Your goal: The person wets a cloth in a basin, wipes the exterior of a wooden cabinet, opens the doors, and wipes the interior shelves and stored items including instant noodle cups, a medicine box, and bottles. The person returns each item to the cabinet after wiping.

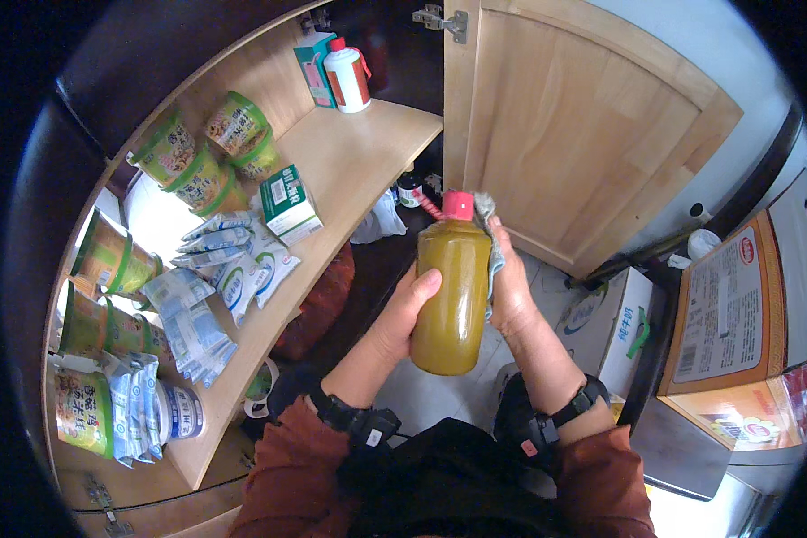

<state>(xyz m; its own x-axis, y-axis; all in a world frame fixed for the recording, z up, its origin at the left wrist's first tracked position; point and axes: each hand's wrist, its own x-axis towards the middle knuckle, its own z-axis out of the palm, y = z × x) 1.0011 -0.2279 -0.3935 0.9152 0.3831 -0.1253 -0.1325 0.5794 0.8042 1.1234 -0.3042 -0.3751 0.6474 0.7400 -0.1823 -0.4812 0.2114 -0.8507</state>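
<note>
A bottle (450, 296) of yellow-green glaze or liquid, with a red cap and a red cord at its neck, is held upright before me. My left hand (410, 306) grips its left side, thumb across the front. On the other side my right hand (510, 276) presses a grey-blue cloth (495, 252) against the bottle; its fingers are partly hidden. To the left, a wooden cabinet shelf (339, 151) carries stacked instant-food tubs (202, 178), milk pouches (195, 329), a green and white box (289, 205), and a white bottle (347, 77) with a red cap beside a teal box (317, 70).
An open wooden cabinet door (578, 128) stands at the upper right. Below it are a white carton (605, 323) and a large orange and white carton (726, 323). A dark bottle (409, 190), a white plastic bag (380, 220) and a red bag (319, 306) lie under the shelf.
</note>
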